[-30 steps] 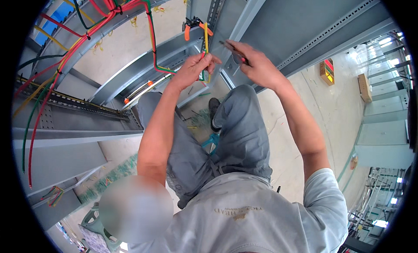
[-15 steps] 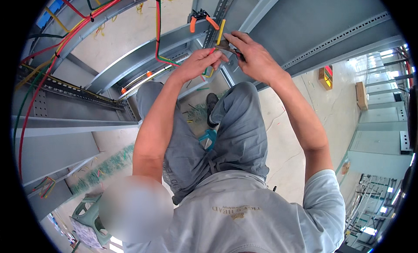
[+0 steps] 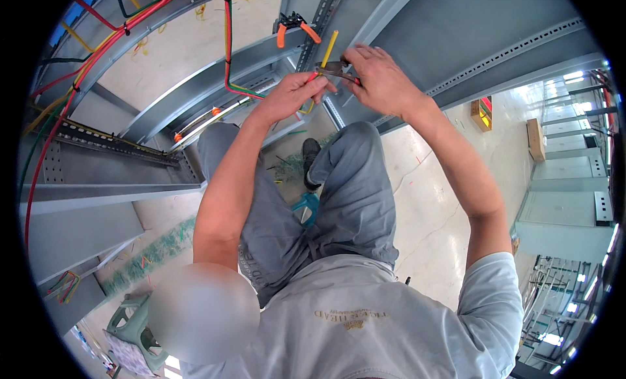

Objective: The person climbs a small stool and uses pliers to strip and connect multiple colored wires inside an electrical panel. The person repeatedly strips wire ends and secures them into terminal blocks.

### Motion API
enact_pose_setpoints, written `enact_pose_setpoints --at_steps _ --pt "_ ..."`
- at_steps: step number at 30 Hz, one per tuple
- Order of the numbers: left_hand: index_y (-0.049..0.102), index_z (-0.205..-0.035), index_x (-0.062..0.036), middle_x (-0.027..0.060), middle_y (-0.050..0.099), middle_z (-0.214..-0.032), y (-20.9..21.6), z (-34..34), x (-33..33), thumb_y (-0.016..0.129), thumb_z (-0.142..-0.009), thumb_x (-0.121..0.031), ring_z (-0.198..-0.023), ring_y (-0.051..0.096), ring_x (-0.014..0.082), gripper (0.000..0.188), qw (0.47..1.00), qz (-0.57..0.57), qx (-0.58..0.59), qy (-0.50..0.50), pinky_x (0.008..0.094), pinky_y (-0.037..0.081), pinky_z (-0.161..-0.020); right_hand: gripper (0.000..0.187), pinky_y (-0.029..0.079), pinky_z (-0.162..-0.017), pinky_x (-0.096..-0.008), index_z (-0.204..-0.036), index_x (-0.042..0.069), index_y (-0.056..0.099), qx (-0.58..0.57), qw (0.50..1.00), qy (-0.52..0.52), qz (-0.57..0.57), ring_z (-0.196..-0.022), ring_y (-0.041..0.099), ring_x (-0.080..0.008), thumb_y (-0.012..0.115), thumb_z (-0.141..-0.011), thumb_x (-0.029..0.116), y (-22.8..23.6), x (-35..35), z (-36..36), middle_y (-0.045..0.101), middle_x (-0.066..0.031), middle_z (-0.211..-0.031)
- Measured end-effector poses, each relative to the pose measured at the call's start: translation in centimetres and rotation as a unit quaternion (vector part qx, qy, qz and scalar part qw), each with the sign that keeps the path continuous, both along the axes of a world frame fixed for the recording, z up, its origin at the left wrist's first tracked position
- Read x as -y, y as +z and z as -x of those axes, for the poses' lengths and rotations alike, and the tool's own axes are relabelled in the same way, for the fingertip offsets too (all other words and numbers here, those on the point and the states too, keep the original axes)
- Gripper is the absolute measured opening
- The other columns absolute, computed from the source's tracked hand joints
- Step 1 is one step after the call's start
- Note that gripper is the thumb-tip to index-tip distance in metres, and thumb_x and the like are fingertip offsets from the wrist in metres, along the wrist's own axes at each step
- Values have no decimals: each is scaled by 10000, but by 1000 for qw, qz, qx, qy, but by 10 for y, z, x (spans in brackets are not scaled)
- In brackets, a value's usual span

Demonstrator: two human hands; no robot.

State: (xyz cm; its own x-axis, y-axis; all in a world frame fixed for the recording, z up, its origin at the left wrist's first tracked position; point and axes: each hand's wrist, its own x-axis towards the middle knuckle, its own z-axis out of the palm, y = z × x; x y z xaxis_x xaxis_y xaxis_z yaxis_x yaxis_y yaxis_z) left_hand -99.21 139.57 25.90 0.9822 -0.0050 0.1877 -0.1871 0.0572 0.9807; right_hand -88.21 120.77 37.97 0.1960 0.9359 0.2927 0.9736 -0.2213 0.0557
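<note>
My left hand [image 3: 288, 97] is closed, its thumb and fingers pinching a red wire [image 3: 312, 76] whose end pokes out at the fingertips. Beside it a yellow wire [image 3: 330, 48] stands up, slightly tilted. In my right hand [image 3: 385, 80] is a pair of dark pliers [image 3: 334, 67], its jaws reaching left to the wires just above my left fingertips. Whether the jaws are closed on a wire is too small to tell. Beyond my hands, a tool with orange handles [image 3: 297, 28] rests at the grey metal frame.
Red, green and yellow wire bundles [image 3: 228, 46] hang along the grey cabinet frame [image 3: 195, 79]. A large grey panel [image 3: 482, 40] rises on the right. An open box [image 3: 482, 113] stands on the floor at right, a green stool [image 3: 134, 327] at lower left. Wire scraps litter the floor.
The pliers have turned to lie more level across the wires, and my right hand has shifted slightly. My left hand keeps its pinch. The whole view has shifted a little.
</note>
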Motion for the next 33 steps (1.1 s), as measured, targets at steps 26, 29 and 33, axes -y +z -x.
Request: enact_pose_setpoints --at_steps 26,29,33 --pt "448 -1513 -49 127 607 -1405 10 25 13 820 -868 -230 -1309 558 203 766 977 -185 -13 102 345 428 -1090 384 533 -757 -373 -1360 30 518 -915 316 -84 -235 -873 626 -213 600 -999 135 -167 141 124 632 -94 -957" --pt "369 -1560 -50 150 544 -1475 9 58 1 822 -860 -218 -1369 518 254 851 977 -162 -3 137 384 403 -1134 375 545 -758 -384 -1362 27 516 -908 319 -43 -269 -858 642 -224 584 -1008 128 -103 138 127 637 -99 -952" --pt "469 -1492 -14 155 600 -1388 12 106 5 771 -912 -187 -1267 583 228 676 964 -109 -21 240 360 472 -1063 374 560 -732 -393 -1339 10 537 -912 350 -57 -204 -811 661 -238 596 -1019 194 -129 158 125 652 -108 -906"
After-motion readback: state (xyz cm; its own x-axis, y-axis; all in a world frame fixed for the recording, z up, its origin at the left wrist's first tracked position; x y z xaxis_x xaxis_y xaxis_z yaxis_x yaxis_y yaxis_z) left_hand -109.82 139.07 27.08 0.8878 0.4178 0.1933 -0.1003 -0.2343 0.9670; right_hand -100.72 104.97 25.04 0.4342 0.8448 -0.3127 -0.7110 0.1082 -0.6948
